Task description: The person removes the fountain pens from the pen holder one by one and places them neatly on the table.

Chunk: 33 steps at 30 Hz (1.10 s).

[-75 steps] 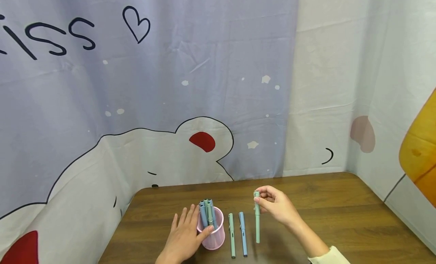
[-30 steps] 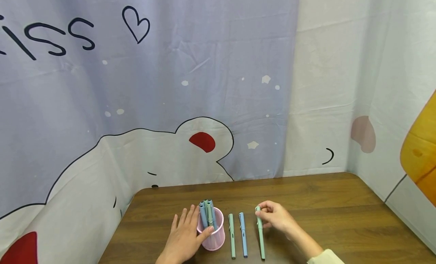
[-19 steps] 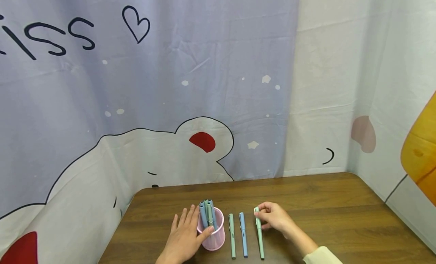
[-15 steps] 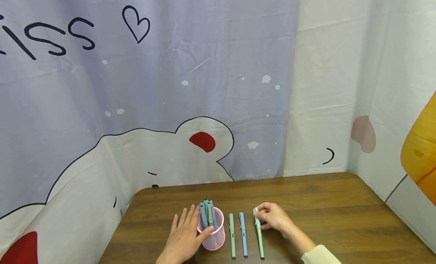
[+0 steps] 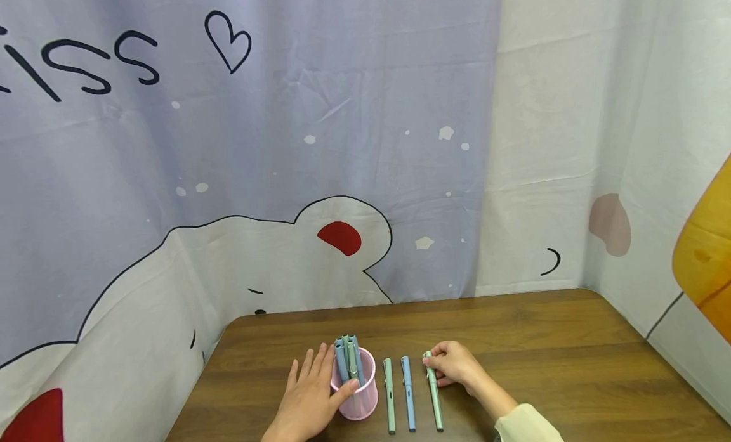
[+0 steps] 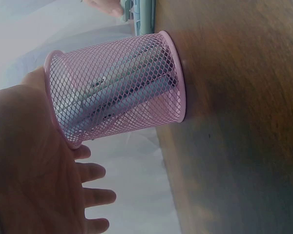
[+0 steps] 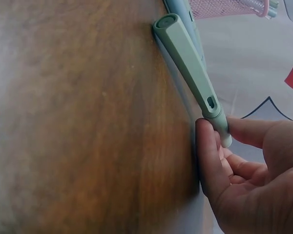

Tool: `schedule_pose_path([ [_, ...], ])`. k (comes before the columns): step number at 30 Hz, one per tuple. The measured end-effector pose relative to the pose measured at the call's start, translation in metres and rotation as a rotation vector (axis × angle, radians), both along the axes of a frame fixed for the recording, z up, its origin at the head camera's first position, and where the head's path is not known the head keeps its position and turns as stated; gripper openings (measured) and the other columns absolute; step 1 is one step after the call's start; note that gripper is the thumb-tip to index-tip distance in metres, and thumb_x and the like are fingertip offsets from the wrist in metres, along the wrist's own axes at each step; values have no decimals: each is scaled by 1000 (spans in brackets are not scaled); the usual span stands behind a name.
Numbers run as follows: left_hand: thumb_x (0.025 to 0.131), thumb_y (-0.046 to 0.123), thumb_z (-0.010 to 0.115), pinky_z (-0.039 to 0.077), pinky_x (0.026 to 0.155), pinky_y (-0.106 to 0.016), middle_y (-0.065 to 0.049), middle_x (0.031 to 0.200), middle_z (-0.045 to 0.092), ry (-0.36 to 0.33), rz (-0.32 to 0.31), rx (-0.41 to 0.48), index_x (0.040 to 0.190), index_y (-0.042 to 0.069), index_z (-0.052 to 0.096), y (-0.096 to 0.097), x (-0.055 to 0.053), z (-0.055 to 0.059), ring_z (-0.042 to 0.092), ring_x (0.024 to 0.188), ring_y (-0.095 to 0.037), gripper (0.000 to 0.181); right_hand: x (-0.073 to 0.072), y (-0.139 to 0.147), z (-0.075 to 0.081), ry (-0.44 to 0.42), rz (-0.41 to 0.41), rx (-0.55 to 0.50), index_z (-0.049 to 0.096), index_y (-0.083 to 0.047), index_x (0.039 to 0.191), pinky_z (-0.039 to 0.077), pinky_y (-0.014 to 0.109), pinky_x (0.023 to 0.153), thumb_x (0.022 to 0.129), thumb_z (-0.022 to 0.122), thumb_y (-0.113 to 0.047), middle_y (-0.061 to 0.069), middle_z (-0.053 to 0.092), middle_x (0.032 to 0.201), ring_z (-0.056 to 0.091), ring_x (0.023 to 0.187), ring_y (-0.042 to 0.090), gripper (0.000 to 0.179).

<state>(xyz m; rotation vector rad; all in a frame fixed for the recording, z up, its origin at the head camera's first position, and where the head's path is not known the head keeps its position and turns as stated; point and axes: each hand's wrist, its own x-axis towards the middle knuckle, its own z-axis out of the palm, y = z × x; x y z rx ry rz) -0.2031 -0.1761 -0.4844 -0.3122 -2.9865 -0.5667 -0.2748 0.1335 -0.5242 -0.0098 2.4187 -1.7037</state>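
Note:
My right hand (image 5: 458, 364) pinches the capped end of a light green pen (image 5: 434, 397) between thumb and fingers. The pen lies nearly flat, its far end low on the wooden table; the right wrist view shows the green pen (image 7: 188, 63) slanting out from the fingertips. My left hand (image 5: 308, 394) touches the pink mesh pen cup (image 5: 360, 404), fingers spread and straight, thumb over the rim. Several blue and green pens (image 5: 347, 359) stand inside the cup. Between cup and right hand lie another green pen (image 5: 389, 394) and a blue pen (image 5: 408, 394), side by side.
The brown wooden table (image 5: 542, 353) reaches back to a printed curtain (image 5: 354, 144), which also hangs along both sides. In the left wrist view, the mesh cup (image 6: 117, 92) stands upright on the tabletop.
My right hand has lowered the green pen from a raised, upright hold to lying along the table, then shifted slightly left towards the blue pen. My left hand and the cup stay put.

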Motion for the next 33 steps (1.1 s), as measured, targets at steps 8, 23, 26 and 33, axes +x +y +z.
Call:
schedule_pose_path([
  [8,95,73,44,10,119,-68,-19,162,32,6,3,3,157,6,36,1,-1,0,23,151,-46,91,-1,-4,4,-9,-25,81,64,4,98,61,33,58,91,74,-7,11,60,76,62,64,18,17],
  [23,95,72,44,10,119,-69,-20,162,32,4,1,3,157,6,35,0,-2,-1,23,150,-46,91,-6,-9,3,-11,-41,109,60,2,95,60,32,54,88,76,-2,11,60,79,62,59,16,18],
  [26,95,72,44,10,119,-69,-20,162,33,9,0,2,157,5,36,0,-2,0,24,150,-46,91,-6,-10,3,-3,-38,117,60,2,94,60,32,54,88,76,-2,10,61,78,62,59,16,18],
  [33,96,73,43,12,118,-69,-20,161,34,18,-6,-1,156,5,36,1,0,0,25,149,-47,91,-6,-10,4,-11,-33,109,59,1,93,60,32,54,88,74,0,10,61,76,61,59,17,16],
])
